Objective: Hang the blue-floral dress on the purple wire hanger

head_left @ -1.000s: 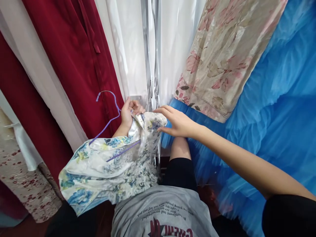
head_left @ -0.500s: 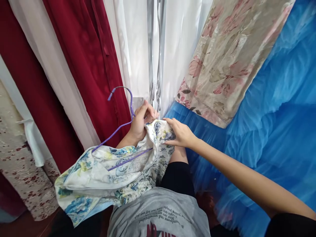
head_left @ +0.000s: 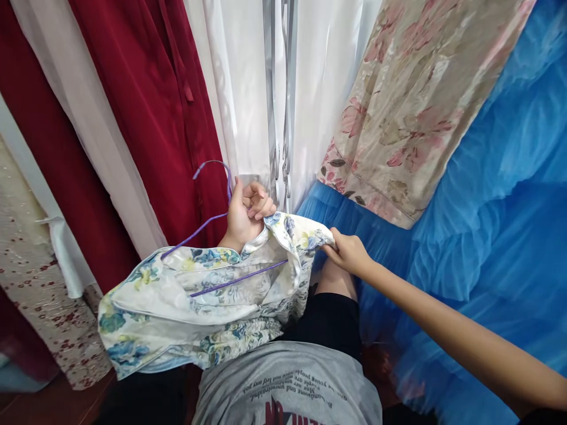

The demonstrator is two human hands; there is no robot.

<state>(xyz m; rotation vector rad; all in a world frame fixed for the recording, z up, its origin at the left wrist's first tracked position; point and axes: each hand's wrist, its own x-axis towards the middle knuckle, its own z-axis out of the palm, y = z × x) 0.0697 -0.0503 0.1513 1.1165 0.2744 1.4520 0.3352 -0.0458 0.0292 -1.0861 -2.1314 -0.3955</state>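
Observation:
A white dress (head_left: 172, 277) with blue and yellow flowers lies gathered across my lap, its bodice spread to the left. A purple hanger (head_left: 197, 229) runs through it; its hook rises above the fabric and its lower bar crosses the neck opening. My right hand (head_left: 348, 251) pinches one shoulder end of the dress and holds it taut. My left hand (head_left: 248, 209) is at the top of the opening, beside the hanger's neck, thumb up and fingers curled. Its fingertips meet the dress edge; what lies inside the curl is hidden, as is the hanger's right arm.
Dark red cloth (head_left: 146, 118) and white drapes (head_left: 248, 88) hang at left and centre. Silver ribbons (head_left: 287, 106) dangle ahead. A beige floral garment (head_left: 407, 118) hangs at right, over blue tulle (head_left: 500, 236). A black-clad knee (head_left: 328, 321) is under the dress.
My right hand has drawn the dress's shoulder end to the right, stretching it and closing its fingers on it. My left hand and the hanger's neck have shifted slightly left.

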